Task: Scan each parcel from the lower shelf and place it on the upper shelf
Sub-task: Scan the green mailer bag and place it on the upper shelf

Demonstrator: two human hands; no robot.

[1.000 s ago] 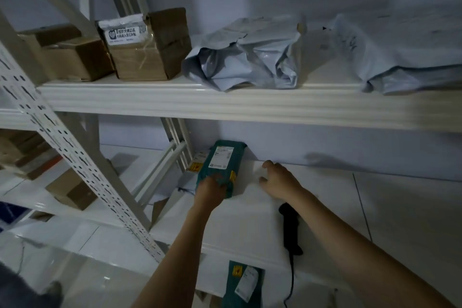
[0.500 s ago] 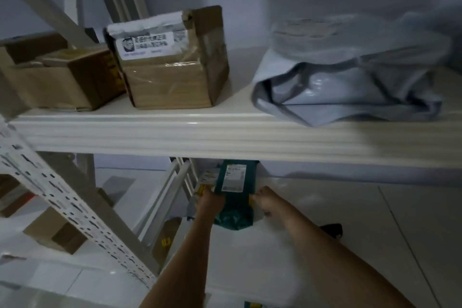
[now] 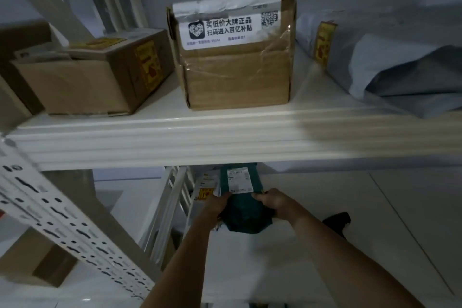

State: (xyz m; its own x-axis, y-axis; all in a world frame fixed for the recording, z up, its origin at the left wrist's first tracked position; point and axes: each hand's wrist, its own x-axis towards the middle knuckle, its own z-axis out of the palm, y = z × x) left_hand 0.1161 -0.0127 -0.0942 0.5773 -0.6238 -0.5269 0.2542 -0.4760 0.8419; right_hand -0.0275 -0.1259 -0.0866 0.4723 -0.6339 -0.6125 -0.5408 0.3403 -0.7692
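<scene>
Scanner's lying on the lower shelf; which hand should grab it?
Right. The black handheld scanner lies just outside the right hand. The left hand, on the dark green soft parcel, would have to cross over.

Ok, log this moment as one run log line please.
step: lifting parcel | left hand: gripping green parcel | right hand: gripping it | scanner: lying on lower shelf

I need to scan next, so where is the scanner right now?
In the head view the black scanner lies on the lower shelf, low and right of centre, just right of the right hand gripping the green parcel.
</scene>
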